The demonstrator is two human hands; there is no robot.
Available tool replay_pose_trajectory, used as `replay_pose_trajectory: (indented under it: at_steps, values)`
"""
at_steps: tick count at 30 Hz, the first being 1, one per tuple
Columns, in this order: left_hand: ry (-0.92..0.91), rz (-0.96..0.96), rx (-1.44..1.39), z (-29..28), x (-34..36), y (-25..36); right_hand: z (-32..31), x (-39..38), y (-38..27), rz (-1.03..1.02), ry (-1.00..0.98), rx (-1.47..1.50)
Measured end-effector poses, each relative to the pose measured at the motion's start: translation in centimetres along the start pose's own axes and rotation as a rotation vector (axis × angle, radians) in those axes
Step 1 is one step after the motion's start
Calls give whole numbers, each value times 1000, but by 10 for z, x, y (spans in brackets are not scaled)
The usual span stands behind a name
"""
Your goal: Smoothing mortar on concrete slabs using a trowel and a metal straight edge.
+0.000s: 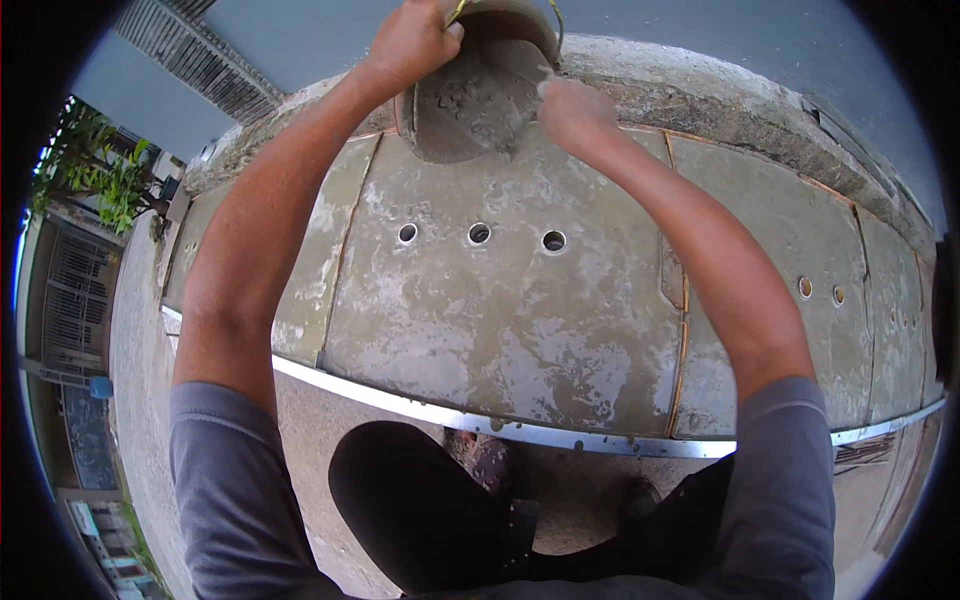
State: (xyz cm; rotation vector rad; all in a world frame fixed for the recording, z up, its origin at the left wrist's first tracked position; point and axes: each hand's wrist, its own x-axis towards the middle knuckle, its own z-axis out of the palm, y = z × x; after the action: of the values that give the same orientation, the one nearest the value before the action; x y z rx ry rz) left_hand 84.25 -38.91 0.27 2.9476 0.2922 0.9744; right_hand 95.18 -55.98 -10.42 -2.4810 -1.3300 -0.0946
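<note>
At the far side, a dark bucket [428, 140] is tipped toward me over the slab, with wet grey mortar [478, 105] inside. My left hand [415, 45] is closed at the bucket's upper left rim, around its yellow rope handle [457, 11]. My right hand [577, 112] grips a trowel, and the trowel's blade [515, 60] reaches into the bucket above the mortar. Below the bucket lies a smooth, wet concrete slab [480, 320]. Three round pipe openings, including the middle pipe opening [479, 233], sit in a row in it.
Thin strips [350, 230] divide the slab into panels; more pipe openings [805, 287] show at right. A metal edge strip [480, 424] runs along the near side by my knees. Behind stands a rough low ledge [700, 95] against a grey wall [720, 40]. Plants [115, 180] are at left.
</note>
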Motion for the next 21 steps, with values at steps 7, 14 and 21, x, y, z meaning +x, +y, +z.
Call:
replay_pose_trajectory:
  at_steps: [7, 14, 21]
  values:
    - [7, 154, -53, 10, 3, 12, 49, 64, -42, 211, 123, 124]
    - [178, 553, -53, 16, 11, -1, 75, 63, -34, 8, 45, 1]
    - [27, 510, 21, 21, 14, 3, 85, 78, 1, -19, 382, 36]
